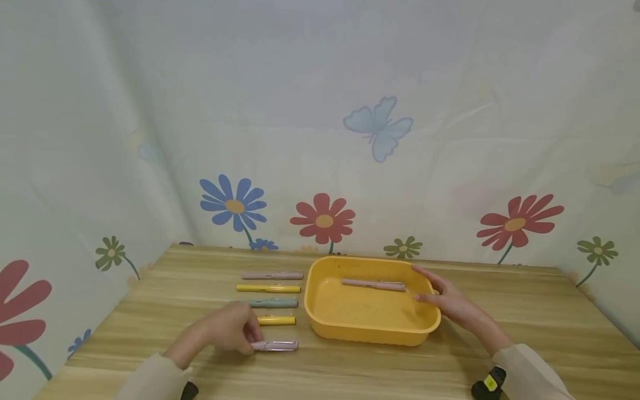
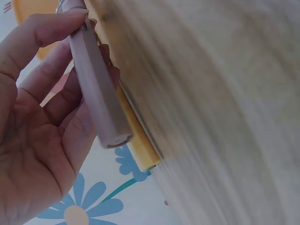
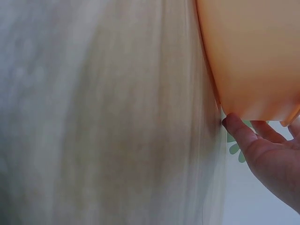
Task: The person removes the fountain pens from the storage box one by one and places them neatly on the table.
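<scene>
My left hand (image 1: 231, 329) pinches a pale pink pen (image 2: 96, 79) with a clear cap between thumb and fingers, close over the tabletop. It is the nearest of a row of pens: beyond it lie a yellow pen (image 1: 278, 320), a grey-green pen (image 1: 272, 303), another yellow pen (image 1: 268, 288) and a pinkish pen (image 1: 272, 275). To their right stands a yellow plastic basin (image 1: 370, 334), with one pink pen (image 1: 372, 284) inside. At the basin's right end my right hand (image 1: 452, 303) holds its rim, thumb over the edge and other fingers against the outer wall.
The wooden table (image 1: 390, 369) runs back to a hanging cloth (image 1: 280, 139) printed with flowers and a butterfly. A dark wrist device with a yellow tag (image 1: 490, 383) shows beside the right sleeve (image 1: 530, 372).
</scene>
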A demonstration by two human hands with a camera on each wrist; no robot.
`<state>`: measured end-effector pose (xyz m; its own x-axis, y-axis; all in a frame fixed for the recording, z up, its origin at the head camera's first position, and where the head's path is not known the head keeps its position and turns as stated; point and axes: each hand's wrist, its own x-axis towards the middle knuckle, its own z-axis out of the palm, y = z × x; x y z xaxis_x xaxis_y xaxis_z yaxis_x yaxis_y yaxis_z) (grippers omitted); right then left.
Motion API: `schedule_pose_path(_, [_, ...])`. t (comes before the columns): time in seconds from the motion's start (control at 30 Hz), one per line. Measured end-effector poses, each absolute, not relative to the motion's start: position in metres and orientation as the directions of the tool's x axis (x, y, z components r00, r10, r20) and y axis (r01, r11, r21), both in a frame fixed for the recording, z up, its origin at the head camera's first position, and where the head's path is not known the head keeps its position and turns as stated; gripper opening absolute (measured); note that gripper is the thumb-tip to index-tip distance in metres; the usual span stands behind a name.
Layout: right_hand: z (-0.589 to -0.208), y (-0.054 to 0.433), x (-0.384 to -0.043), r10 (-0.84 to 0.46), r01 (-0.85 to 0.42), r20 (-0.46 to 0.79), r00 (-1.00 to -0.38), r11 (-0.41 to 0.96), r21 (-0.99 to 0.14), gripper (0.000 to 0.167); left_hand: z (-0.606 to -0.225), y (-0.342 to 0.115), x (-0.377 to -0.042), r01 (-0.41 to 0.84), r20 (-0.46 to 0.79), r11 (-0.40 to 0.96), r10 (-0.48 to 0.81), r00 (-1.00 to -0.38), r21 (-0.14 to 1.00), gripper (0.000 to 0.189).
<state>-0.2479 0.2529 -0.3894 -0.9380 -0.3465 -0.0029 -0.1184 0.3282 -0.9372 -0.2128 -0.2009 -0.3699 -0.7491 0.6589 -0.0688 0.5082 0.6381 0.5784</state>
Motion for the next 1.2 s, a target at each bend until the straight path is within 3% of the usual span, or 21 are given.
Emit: schedule_pose_path(1.2, [-0.389,0.252,-0.247,-0.346,-0.116,-0.013,-0.938,0.348,-0.930,0.068,-0.376,-0.212,-0.219,0.440,-0.131,0.670,0.624,-0.771,0.598,0.017])
